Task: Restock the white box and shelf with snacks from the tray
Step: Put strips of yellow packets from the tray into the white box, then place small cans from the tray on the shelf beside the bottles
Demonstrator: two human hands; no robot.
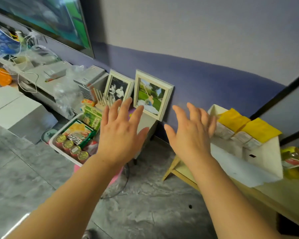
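A white tray (58, 147) at lower left holds several gold-topped cans (68, 144), a green snack bag (79, 132) and green boxes (92, 118). My left hand (121, 133) hovers open just right of the tray, fingers spread, holding nothing. My right hand (191, 133) is also open and empty, its fingers close to the left end of the white box (259, 167). That box stands on a light wooden shelf (185, 173) at right and holds yellow-topped snack packs (248, 126).
Two framed photos (152, 95) lean on the purple wall atop a grey cabinet (146, 125). A wooden peg rack (100, 99) stands behind the tray. A cluttered TV bench (47, 78) runs left. A yellowish bottle (295, 159) sits right of the box. Grey marble floor (145, 195) below.
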